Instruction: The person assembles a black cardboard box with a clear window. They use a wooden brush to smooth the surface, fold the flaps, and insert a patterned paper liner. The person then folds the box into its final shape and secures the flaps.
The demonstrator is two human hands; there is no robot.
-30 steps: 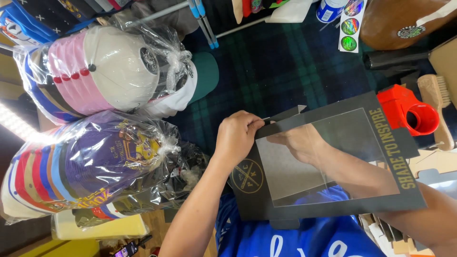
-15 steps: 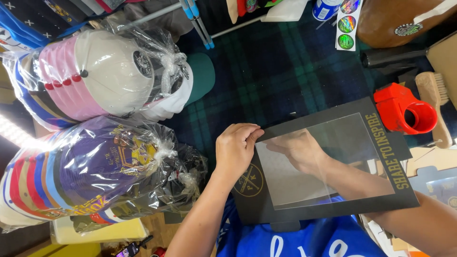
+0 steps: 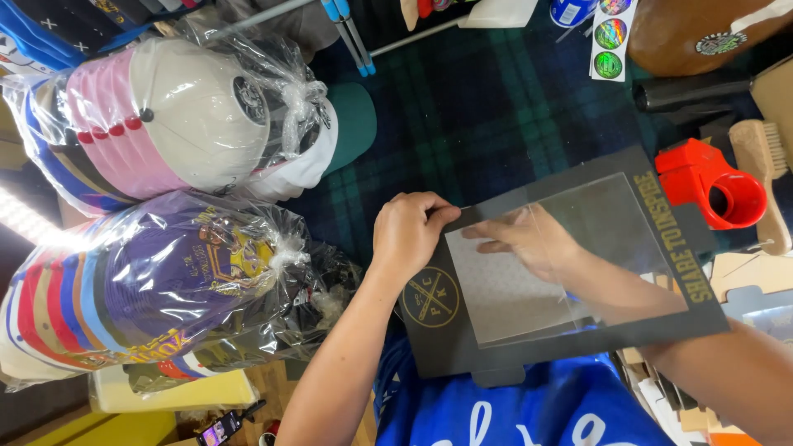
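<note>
Since a second ago the black window box (image 3: 553, 272) is lying flatter over the lap, its upper-left flap now pressed down rather than sticking up; folding appears to be progressing. Left hand (image 3: 406, 234) is curled narrow, pinching the box's upper-left corner. Right hand (image 3: 529, 239) is sitting inside the box, behind the clear window, fingers loosely extended against the film. Red holder (image 3: 714, 183) is resting just right of the box.

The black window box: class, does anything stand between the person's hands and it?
Nothing visible does. The left hand grips the black window box at its upper-left edge, and the right hand is inside it, seen through the clear window.
</note>
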